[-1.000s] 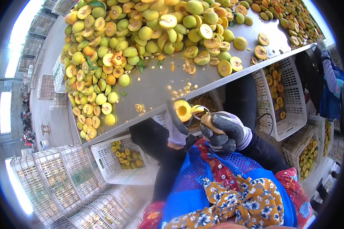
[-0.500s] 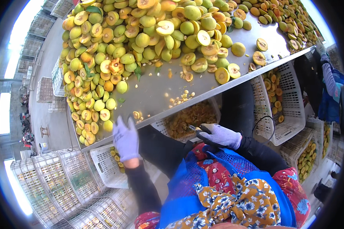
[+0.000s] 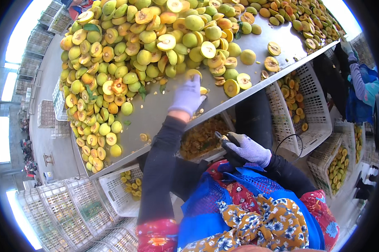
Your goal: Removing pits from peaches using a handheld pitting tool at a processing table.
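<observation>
My left hand (image 3: 187, 95), in a pale lilac glove, is stretched over the metal table at the near edge of the fruit pile. Its fingertips touch a yellow-green halved apricot (image 3: 193, 74); motion smears the fingers, so whether they grip it is unclear. Another half (image 3: 203, 90) lies by the thumb. Close to my body, below the table edge, my right hand (image 3: 251, 150) is closed around a small metal-tipped hand tool (image 3: 218, 135), whose exact kind I cannot make out. Apricots, whole and halved (image 3: 109, 80), are heaped across the table.
The table's raised metal rim (image 3: 256, 89) runs diagonally before me. Under it sits a crate of brownish pieces (image 3: 203, 136). White crates of apricot halves stand at left (image 3: 113, 185) and right (image 3: 319, 113). Stacked crates (image 3: 63, 201) are at lower left. A co-worker (image 3: 361, 90) stands far right.
My left hand has moved right and away from me, from beside the table's near edge to the apricots in the middle. My right hand still holds the tool, its tip slightly raised.
</observation>
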A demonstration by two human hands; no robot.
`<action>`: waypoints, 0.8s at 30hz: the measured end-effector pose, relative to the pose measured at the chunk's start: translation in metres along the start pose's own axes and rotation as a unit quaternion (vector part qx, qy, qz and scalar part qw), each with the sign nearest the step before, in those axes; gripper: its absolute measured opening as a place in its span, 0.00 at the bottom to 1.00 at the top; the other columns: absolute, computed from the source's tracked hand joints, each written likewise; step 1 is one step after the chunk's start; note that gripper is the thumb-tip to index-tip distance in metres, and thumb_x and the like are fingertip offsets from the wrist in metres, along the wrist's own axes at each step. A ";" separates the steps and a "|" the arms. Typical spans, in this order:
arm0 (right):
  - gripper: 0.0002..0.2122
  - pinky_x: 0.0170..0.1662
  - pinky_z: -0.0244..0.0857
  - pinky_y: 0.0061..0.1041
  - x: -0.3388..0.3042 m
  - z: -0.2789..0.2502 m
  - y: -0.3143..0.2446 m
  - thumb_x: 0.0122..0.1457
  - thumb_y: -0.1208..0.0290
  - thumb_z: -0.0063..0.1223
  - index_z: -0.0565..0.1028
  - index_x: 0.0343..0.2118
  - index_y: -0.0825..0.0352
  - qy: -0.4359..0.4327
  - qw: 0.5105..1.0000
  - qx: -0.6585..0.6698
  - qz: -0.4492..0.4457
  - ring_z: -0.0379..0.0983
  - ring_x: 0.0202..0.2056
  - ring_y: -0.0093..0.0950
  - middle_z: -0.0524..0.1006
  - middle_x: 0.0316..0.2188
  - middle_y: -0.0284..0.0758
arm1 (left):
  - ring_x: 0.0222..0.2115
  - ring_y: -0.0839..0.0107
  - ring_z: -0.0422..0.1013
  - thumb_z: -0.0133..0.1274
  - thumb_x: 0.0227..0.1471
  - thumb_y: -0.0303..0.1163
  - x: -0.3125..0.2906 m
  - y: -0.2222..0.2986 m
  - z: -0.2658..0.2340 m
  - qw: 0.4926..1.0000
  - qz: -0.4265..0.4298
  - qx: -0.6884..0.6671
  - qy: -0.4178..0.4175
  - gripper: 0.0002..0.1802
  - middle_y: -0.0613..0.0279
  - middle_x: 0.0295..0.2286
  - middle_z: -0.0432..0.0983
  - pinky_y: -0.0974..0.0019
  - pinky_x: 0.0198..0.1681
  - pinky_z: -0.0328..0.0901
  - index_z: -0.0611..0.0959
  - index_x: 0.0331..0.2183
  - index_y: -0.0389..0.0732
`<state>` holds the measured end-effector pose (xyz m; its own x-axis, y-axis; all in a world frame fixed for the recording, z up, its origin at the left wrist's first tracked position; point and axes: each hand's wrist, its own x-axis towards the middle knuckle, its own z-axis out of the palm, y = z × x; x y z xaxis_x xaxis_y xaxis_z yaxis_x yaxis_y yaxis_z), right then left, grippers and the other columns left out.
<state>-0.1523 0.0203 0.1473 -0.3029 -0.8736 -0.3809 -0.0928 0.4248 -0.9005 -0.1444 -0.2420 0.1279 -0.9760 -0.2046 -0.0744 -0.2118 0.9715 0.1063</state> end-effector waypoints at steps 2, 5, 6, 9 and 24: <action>0.12 0.29 0.62 0.39 0.002 0.001 -0.005 0.65 0.65 0.45 0.67 0.34 0.71 0.075 0.994 0.011 -0.084 0.72 0.28 0.48 0.71 0.22 0.49 | 0.41 0.66 0.75 0.60 0.51 0.40 -0.025 -0.006 -0.001 0.911 -0.171 -0.374 -0.031 0.32 0.55 0.43 0.72 0.60 0.34 0.73 0.67 0.54 0.41; 0.10 0.27 0.61 0.44 0.007 0.008 -0.018 0.63 0.67 0.48 0.66 0.36 0.69 0.123 0.984 -0.053 -0.119 0.71 0.27 0.52 0.71 0.21 0.52 | 0.41 0.69 0.74 0.58 0.55 0.38 -0.076 0.008 -0.033 0.618 -0.196 -0.759 -0.062 0.27 0.57 0.42 0.71 0.62 0.32 0.75 0.68 0.52 0.40; 0.10 0.27 0.61 0.46 0.009 0.013 -0.024 0.62 0.67 0.50 0.65 0.37 0.68 0.141 0.981 -0.074 -0.113 0.71 0.26 0.52 0.71 0.21 0.52 | 0.41 0.69 0.74 0.58 0.55 0.38 -0.090 0.010 -0.023 0.619 -0.200 -0.758 -0.059 0.27 0.57 0.42 0.71 0.62 0.32 0.75 0.68 0.52 0.40; 0.12 0.26 0.62 0.47 0.015 0.026 -0.037 0.61 0.67 0.51 0.64 0.38 0.69 0.126 0.975 -0.125 -0.136 0.71 0.24 0.51 0.72 0.19 0.50 | 0.42 0.63 0.73 0.56 0.56 0.37 -0.127 0.024 0.000 0.471 -0.211 -0.854 0.062 0.25 0.53 0.39 0.73 0.67 0.35 0.75 0.68 0.51 0.37; 0.14 0.26 0.65 0.45 0.012 0.058 -0.036 0.63 0.65 0.47 0.63 0.36 0.75 0.061 0.977 -0.178 -0.096 0.73 0.23 0.50 0.72 0.18 0.50 | 0.44 0.60 0.74 0.43 0.64 0.41 -0.177 0.068 0.043 0.855 -0.132 -0.431 0.256 0.21 0.51 0.42 0.74 0.58 0.46 0.71 0.69 0.51 0.36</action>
<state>-0.0978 -0.0189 0.1631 -0.3552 -0.9202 -0.1643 -0.4772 0.3297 -0.8146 0.0162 -0.1342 0.1059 -0.7367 -0.6422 0.2117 -0.1710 0.4798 0.8605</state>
